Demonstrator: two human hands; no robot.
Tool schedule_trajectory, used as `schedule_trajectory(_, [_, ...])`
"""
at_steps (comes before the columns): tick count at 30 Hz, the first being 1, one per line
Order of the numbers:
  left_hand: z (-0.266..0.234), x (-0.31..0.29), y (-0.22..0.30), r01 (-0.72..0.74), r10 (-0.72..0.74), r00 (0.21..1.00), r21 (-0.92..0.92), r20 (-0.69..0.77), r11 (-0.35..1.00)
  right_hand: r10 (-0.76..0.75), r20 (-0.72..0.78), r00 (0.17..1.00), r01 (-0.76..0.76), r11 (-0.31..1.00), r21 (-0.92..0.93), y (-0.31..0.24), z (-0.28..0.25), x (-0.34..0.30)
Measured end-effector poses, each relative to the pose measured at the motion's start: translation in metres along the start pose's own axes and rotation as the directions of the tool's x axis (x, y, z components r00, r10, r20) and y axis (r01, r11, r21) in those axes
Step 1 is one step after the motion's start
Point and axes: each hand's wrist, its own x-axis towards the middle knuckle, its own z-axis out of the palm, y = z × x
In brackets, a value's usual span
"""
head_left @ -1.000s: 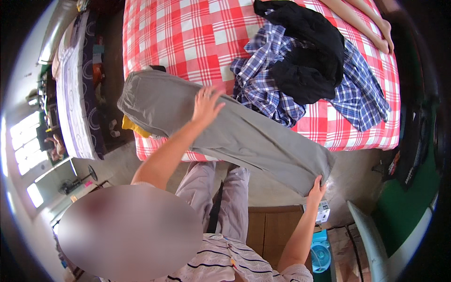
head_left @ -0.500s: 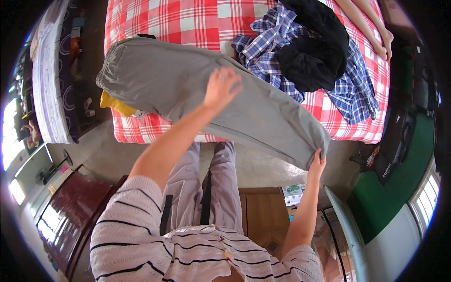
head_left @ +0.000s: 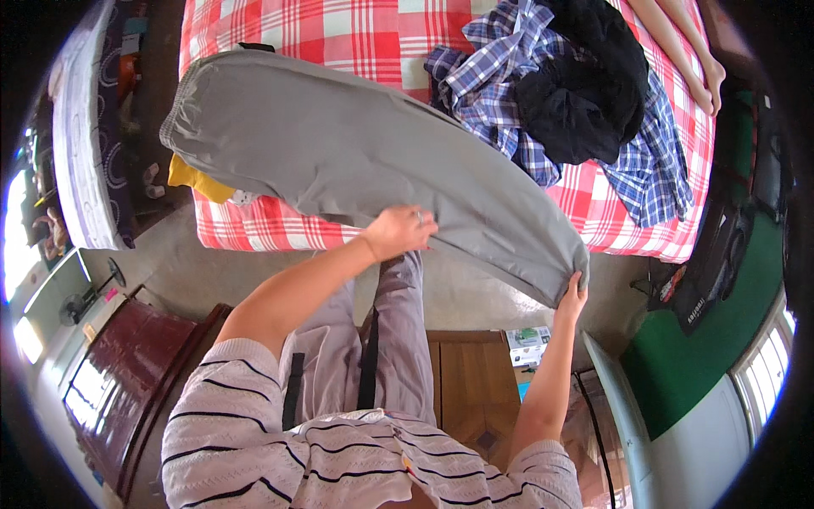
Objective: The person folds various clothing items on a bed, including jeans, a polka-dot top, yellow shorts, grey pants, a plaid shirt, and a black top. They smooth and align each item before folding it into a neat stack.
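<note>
A pair of grey trousers (head_left: 339, 144) lies folded lengthwise across the bed, the gathered waistband at the far left and the leg ends hanging past the bed's near edge at the right. My right hand (head_left: 574, 299) grips the leg ends at their lower corner. At the trousers' near edge, about midway along, my left hand (head_left: 402, 232) has its fingers curled on the cloth, a ring on one finger. A bit of yellow cloth (head_left: 199, 180) shows from under the waistband end.
On the bed's red-and-white checked sheet (head_left: 339, 25) lie a blue plaid shirt (head_left: 492, 76) and a black garment (head_left: 585, 110). Another person's bare legs (head_left: 678, 51) rest at the far right. A dark red glossy cabinet (head_left: 127, 373) stands at lower left, a wooden surface (head_left: 475, 390) below me.
My left hand has come from the middle of the trousers toward me, down to their near edge. My right hand keeps hold of the leg ends, nearly in place.
</note>
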Motion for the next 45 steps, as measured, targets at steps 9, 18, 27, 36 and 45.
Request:
schedule_trajectory(9, [0.023, -0.022, 0.015, 0.303, -0.178, 0.883, -0.237, 0.434, 0.923, 0.089, 0.119, 0.989, -0.126, 0.928, 0.351, -0.019, 0.001, -0.022])
schedule_trajectory(18, [-0.017, 0.062, -0.005, 0.354, -0.382, 0.922, -0.269, -0.057, 0.896, 0.106, 0.22, 0.97, -0.155, 0.963, 0.222, 0.049, -0.026, 0.03])
schedule_trajectory(27, [-0.031, 0.113, -0.064, 0.088, -0.091, 0.996, -0.116, -0.022, 0.989, 0.216, 0.079, 0.973, -0.218, 0.976, 0.019, 0.036, 0.037, 0.095])
schedule_trajectory(36, [-0.051, 0.114, -0.069, 0.044, -0.039, 0.992, -0.035, 0.123, 0.998, -0.277, -0.1, 0.956, 0.293, 0.927, 0.234, 0.004, 0.022, 0.062])
schedule_trajectory(45, [-0.08, 0.094, -0.028, 0.156, -0.125, 0.98, -0.209, 0.153, 0.965, -0.017, 0.116, 0.993, -0.022, 0.946, 0.323, 0.03, -0.05, -0.056])
